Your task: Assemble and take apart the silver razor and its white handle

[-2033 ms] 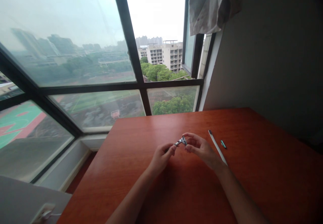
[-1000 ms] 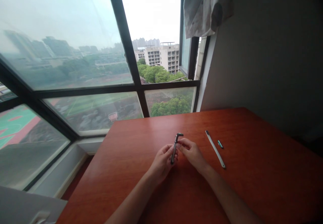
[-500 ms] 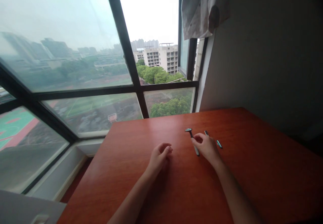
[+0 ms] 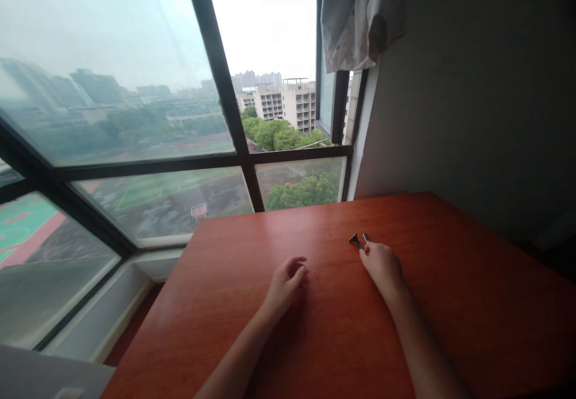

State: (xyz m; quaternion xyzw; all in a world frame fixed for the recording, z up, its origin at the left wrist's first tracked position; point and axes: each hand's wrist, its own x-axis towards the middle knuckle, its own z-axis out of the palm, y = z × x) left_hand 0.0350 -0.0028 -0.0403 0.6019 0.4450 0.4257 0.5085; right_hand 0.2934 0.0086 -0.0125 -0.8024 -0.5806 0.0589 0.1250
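My right hand [image 4: 382,265] lies palm down on the red-brown table [image 4: 324,339], fingers closed over the handle of a small metal razor [image 4: 355,240]. Only the razor's dark head sticks out past my fingertips. Right beside it shows the tip of a thin white stick [image 4: 366,237]; the rest of the stick is hidden under my hand. My left hand [image 4: 286,281] rests on the table to the left, fingers curled in against the thumb, with nothing visible in them.
A large window with dark frames [image 4: 234,117] runs along the table's far and left sides. A grey wall [image 4: 472,99] stands close at the right. A pale cloth [image 4: 355,15] hangs at the upper window corner.
Both hands held the razor together earlier. My left hand let go and stayed put. My right hand carried the razor right and lowered it beside the white stick, now covering the stick and a small teal piece.
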